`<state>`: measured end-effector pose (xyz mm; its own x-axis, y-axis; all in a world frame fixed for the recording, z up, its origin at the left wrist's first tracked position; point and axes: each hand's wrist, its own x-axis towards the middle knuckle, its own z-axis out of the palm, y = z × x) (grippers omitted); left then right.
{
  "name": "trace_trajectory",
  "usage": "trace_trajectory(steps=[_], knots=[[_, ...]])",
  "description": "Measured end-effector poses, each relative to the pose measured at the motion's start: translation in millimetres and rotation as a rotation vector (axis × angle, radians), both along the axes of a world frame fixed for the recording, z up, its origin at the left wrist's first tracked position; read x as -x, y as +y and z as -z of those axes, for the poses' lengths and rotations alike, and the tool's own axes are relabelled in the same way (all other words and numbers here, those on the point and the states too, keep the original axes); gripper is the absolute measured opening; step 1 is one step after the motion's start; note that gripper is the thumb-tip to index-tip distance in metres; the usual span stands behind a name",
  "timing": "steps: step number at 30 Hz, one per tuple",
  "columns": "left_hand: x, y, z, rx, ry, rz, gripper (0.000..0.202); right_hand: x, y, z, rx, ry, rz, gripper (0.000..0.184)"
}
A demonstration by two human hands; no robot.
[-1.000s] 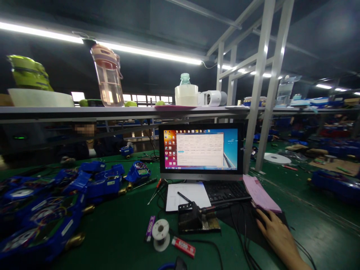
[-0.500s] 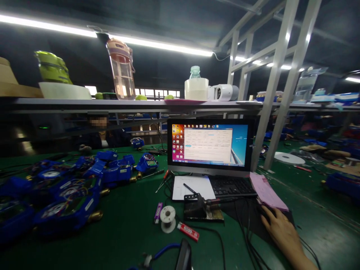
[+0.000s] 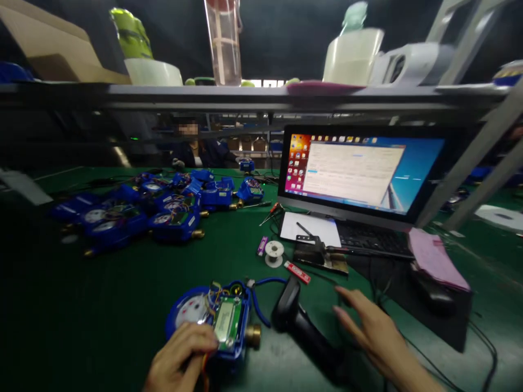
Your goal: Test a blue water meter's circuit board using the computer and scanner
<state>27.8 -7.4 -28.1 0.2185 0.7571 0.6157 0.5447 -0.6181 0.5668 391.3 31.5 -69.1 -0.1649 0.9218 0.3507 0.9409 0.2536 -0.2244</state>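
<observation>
A blue water meter point(image 3: 244, 305) lies at the front of the bench, its housing uncovered. A green circuit board with a small display, coloured wires and a brass fitting show on it. My left hand point(image 3: 180, 356) is closed at the meter's near left edge, beside orange and red wires; its thumb is partly hidden. To the meter's right lies a black handheld scanner point(image 3: 308, 332). My right hand point(image 3: 370, 326) hovers right of the scanner with fingers apart and nothing in it. A black mouse point(image 3: 435, 294) sits on the dark mat, away from that hand.
Several blue meters point(image 3: 175, 218) crowd the left of the bench. Behind the scanner are a solder spool point(image 3: 274, 253), a red-and-white box point(image 3: 297, 272) and a soldering iron stand point(image 3: 316, 253). A monitor point(image 3: 359, 174) stands behind; a shelf point(image 3: 245, 93) crosses above. A person sits opposite.
My view has turned down and left. My right hand has left the mouse and moved left towards the scanner. My left hand and the nearby blue water meter have come into view.
</observation>
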Motion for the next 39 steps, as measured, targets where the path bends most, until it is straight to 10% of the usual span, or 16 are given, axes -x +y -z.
trace_trajectory(steps=[5, 13, 17, 29, 33, 39], knots=[[-5, -4, -3.6, 0.121, -0.052, -0.06, 0.015, 78, -17, -6.3, 0.45, -0.049, -0.108, 0.067], [-7, -7, -4.9, 0.156, -0.083, -0.059, 0.014, 61, -13, -40.7, 0.608, 0.402, -0.523, 0.011], [-7, -8, -6.2, 0.176, -0.087, -0.057, 0.015, 64, -19, -40.5, 0.656, 0.476, -0.606, 0.015], [-7, -9, -6.9, 0.181, -0.074, -0.047, 0.016, 60, -11, -44.5, 0.613, 0.354, -0.445, 0.008], [-4, -8, -4.1, 0.156, -0.046, -0.063, 0.015, 53, -3, -22.1, 0.577, 0.21, -0.165, 0.048], [-2, -4, -3.3, 0.057, 0.02, -0.108, 0.015, 25, 8, -5.1, 0.397, 0.326, -0.207, 0.06]])
